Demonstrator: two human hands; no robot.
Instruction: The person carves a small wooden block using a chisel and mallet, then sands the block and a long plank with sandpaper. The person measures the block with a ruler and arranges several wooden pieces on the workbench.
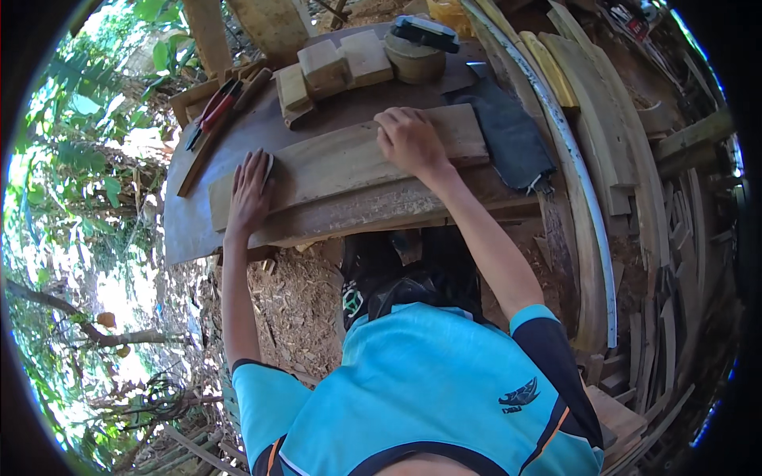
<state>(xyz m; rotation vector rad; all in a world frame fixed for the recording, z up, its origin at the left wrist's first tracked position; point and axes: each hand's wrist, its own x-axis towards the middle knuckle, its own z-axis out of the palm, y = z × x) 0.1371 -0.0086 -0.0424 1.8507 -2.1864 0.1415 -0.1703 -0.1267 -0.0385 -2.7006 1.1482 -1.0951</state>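
Observation:
A long wooden board (333,169) lies across the workbench in front of me. My left hand (250,190) rests on its left end, fingers stretched out and close together. A thin pale-edged piece (270,166) shows between the thumb side of that hand and the wood; its kind is unclear. Toward the board's right end, my right hand (410,143) is closed, its fingers curled at the far edge of the board. What lies under the palm is hidden. A dark grey cloth (512,135) lies just beyond the board's right end.
Red-handled pliers (218,109) lie on a wood strip at the bench's left. Several wood blocks (324,65) and a round container (417,62) with a dark object on top stand farther back. Long planks (615,119) and a pale curved strip (583,182) flank the right side.

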